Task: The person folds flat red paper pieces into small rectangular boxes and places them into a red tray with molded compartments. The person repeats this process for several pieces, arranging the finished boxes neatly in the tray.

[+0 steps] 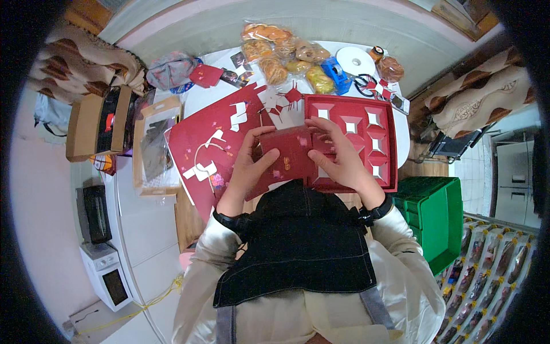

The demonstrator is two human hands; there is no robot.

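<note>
Between my two hands is a dark red, square-looking piece of printed card or a small box [289, 152] with pink flowers and a gold mark. My left hand [249, 162] grips its left side, thumb on top. On its right edge my right hand [344, 157] closes, thumb across the near corner. Whether the piece is flat or a full box, I cannot tell. Partly under my right hand lies a red tray [392, 166] with several white-bottomed square compartments. Left of it are red printed sheets [192, 143] with white cut paper pieces [201, 171] on them.
Bagged bread [268, 33], a blue tape dispenser [335, 76], a white disc [355, 59], scissors [364, 85] and a phone [400, 103] line the table's far side. A green crate [429, 206] stands at the right, a shallow cardboard box [140, 155] at the left.
</note>
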